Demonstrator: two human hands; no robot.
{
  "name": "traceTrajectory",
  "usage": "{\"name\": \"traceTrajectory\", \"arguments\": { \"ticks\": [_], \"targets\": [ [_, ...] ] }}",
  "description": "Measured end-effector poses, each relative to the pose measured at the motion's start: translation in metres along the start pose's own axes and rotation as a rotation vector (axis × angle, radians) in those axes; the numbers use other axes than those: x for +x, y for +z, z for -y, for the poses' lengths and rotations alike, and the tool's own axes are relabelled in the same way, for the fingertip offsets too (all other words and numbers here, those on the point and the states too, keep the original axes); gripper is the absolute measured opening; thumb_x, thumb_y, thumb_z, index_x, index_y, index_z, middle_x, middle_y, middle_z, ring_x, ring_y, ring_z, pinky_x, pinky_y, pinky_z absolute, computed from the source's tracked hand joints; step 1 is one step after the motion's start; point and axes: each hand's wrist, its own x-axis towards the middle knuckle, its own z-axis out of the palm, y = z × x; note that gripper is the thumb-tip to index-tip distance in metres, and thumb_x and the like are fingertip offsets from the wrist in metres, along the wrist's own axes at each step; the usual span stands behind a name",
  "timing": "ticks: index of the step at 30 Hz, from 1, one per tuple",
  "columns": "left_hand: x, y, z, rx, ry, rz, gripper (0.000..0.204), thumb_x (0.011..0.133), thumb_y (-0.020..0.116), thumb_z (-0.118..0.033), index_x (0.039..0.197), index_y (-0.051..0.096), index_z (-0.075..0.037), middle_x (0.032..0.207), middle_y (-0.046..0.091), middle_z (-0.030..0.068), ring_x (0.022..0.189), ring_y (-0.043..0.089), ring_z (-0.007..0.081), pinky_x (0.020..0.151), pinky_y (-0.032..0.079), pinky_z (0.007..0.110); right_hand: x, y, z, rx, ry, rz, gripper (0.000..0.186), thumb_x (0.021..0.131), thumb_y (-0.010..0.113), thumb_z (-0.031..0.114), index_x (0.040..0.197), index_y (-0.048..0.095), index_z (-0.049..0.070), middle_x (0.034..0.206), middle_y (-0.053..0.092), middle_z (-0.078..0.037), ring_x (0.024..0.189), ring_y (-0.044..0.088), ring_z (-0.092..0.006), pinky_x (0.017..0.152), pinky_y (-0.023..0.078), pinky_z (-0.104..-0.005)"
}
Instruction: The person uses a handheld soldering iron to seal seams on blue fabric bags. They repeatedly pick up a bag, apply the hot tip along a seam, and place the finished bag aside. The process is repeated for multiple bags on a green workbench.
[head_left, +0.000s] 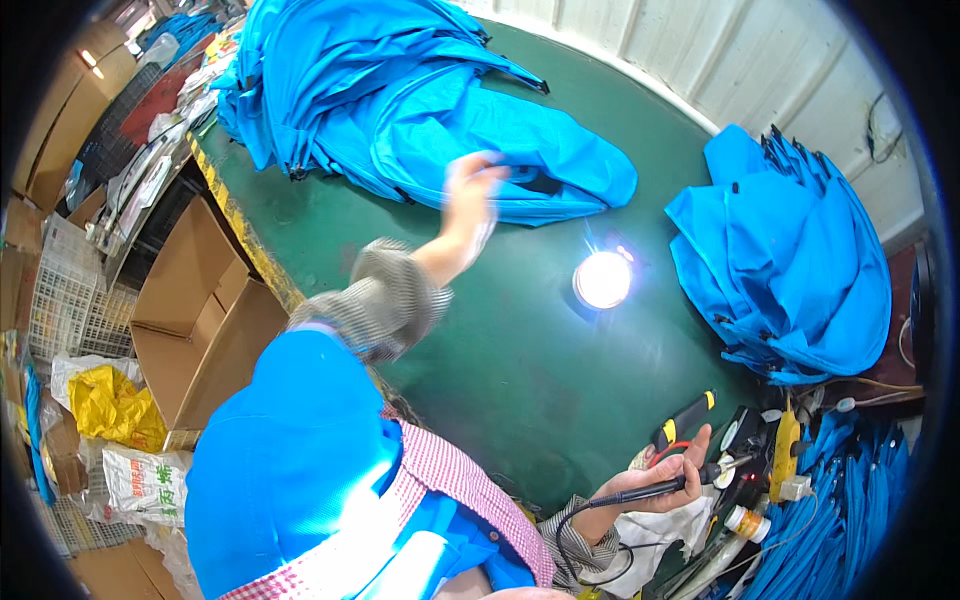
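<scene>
Above the green table [440, 370] my left hand [472, 205] is smeared by motion. It is at the near edge of a pile of blue umbrellas [400, 130], over loose fabric, and whether it grips any of it cannot be made out. At the lower right my right hand [680, 480] is closed around a soldering iron [645, 491] with a black handle. Its metal tip points right, and a black cable loops down past my wrist. A round, glaring lamp [603, 280] lies on the table between the umbrella pile and another bundle of blue umbrellas [780, 260].
Beyond my right hand lie a black-and-yellow tool [685, 420], a yellow power strip [787, 450], a small bottle [748, 523] and more folded blue umbrellas [840, 510]. Left of the table stands an open cardboard box [190, 290], near a yellow bag [115, 405]. A white ribbed wall [700, 50] borders the far side.
</scene>
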Motion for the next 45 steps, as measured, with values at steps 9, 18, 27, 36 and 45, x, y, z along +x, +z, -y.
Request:
{"name": "traceTrajectory", "arguments": {
  "ticks": [9,18,27,36,45],
  "targets": [
    [0.042,-0.029,0.098,-0.389,-0.817,-0.360,0.064,0.079,0.070,-0.040,0.126,0.042,-0.006,0.112,0.050,0.0093,0.100,0.050,0.0227,0.084,0.045,0.041,0.000,0.061,0.058,0.114,-0.173,0.298,0.008,0.094,0.045,0.007,0.095,0.038,0.003,0.109,0.060,-0.033,0.102,0.060,-0.0364,0.094,0.042,-0.0462],
    [0.072,-0.067,-0.094,-0.709,0.025,-0.386,0.049,0.078,0.057,-0.010,0.120,0.036,-0.023,0.108,0.050,0.0051,0.090,0.055,0.0216,0.074,0.052,0.038,-0.010,0.052,0.071,0.113,-0.001,0.289,0.009,0.094,0.048,0.007,0.094,0.039,0.003,0.105,0.062,-0.030,0.098,0.061,-0.0333,0.093,0.042,-0.0428],
    [-0.016,-0.051,-0.232,-0.465,0.467,0.502,0.065,0.071,0.053,0.002,0.135,0.038,-0.002,0.112,0.060,0.0207,0.091,0.066,0.0322,0.079,0.058,0.044,0.009,0.053,0.075,0.211,-0.110,0.256,0.013,0.095,0.049,0.011,0.096,0.039,0.004,0.101,0.064,-0.029,0.097,0.061,-0.0335,0.092,0.043,-0.0433],
    [0.005,0.057,-0.109,0.204,0.709,0.520,0.039,0.071,0.080,-0.016,0.096,0.053,-0.002,0.089,0.056,0.0037,0.083,0.053,0.0119,0.075,0.047,0.028,0.031,0.105,0.078,0.372,-0.228,0.148,0.019,0.089,0.058,0.004,0.098,0.042,0.001,0.092,0.062,-0.022,0.087,0.063,-0.0294,0.081,0.049,-0.0396],
    [-0.110,0.051,-0.033,-0.176,0.032,0.334,0.058,0.070,0.078,-0.005,0.106,0.032,-0.006,0.100,0.045,0.0088,0.083,0.054,0.0158,0.071,0.048,0.027,0.024,0.162,0.047,0.275,-0.228,0.096,0.040,0.075,0.074,-0.001,0.095,0.041,0.005,0.084,0.050,-0.009,0.070,0.046,-0.0152,0.062,0.041,-0.0270]
  ]
}}
